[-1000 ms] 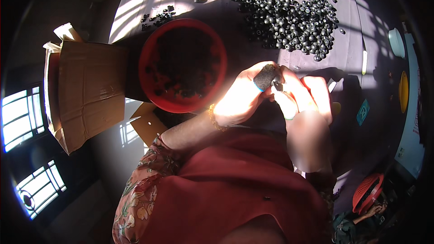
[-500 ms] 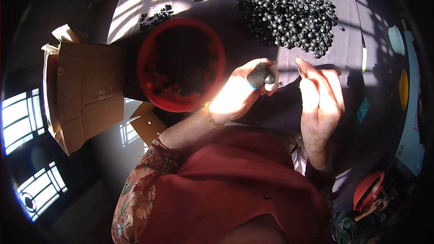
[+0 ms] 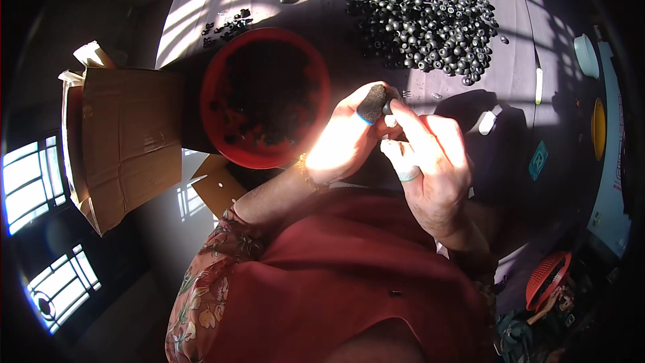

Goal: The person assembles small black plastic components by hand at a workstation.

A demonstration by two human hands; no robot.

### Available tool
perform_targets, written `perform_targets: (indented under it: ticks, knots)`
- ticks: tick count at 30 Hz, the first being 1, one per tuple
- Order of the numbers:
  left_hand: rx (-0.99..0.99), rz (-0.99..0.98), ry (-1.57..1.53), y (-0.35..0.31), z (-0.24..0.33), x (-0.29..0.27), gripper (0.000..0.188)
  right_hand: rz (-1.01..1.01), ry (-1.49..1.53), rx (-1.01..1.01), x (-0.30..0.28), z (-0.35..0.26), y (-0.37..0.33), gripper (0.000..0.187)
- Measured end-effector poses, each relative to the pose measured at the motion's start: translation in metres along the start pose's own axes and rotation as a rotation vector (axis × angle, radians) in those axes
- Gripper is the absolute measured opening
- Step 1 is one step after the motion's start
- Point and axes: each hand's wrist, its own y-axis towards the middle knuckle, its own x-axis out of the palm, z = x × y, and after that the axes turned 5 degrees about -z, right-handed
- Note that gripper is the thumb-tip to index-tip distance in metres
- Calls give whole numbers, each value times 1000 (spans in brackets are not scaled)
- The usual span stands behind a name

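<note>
The left hand (image 3: 346,144) pinches a small dark piece (image 3: 371,103), and the right hand (image 3: 430,161) touches it. A red bowl (image 3: 213,104) sits at nine o'clock, black beads (image 3: 423,17) at twelve.

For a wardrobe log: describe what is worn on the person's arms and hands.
Both hands are bare of gloves. The left hand has a thin gold-coloured bracelet at the wrist and a red floral sleeve above. The right hand wears a pale ring.

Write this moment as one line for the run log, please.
left hand: holds small dark piece | right hand: fingers touch it | red bowl left | black parts pile on table
</note>
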Motion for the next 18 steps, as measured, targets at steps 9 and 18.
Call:
perform_targets:
  ticks: [9, 18]
  knots:
    - [-16, 58, 188, -8, 9, -21, 33, 17, -17, 90, 7, 5, 3, 29]
    - [238, 402, 1846, -24, 79, -73, 28, -40, -537, -87, 24, 156, 1, 14]
